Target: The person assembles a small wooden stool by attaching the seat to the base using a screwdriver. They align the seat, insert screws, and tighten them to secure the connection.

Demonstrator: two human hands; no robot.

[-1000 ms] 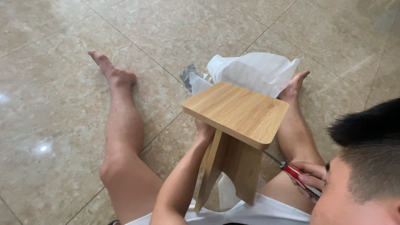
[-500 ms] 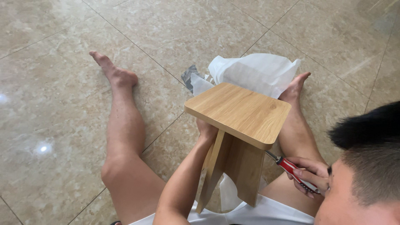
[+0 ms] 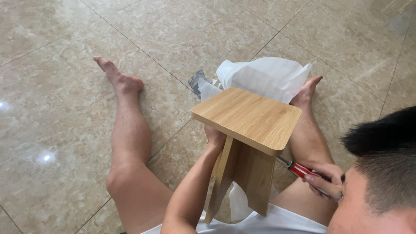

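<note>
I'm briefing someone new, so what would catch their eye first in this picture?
A small wooden stool stands out at centre, propped between the seated person's bare legs on the tiled floor. The left hand grips it under the top; the right hand holds a red-handled screwdriver. White wrapping lies behind.

There are 1 wooden stool [image 3: 247,117], 1 red-handled screwdriver [image 3: 299,169], 1 white plastic bag [image 3: 264,78], and perhaps 1 grey scrap [image 3: 198,80].

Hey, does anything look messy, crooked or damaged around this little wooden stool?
No damage shows. The wooden stool is held tilted off the floor, and crumpled white wrapping lies loose on the tiles behind it.
</note>
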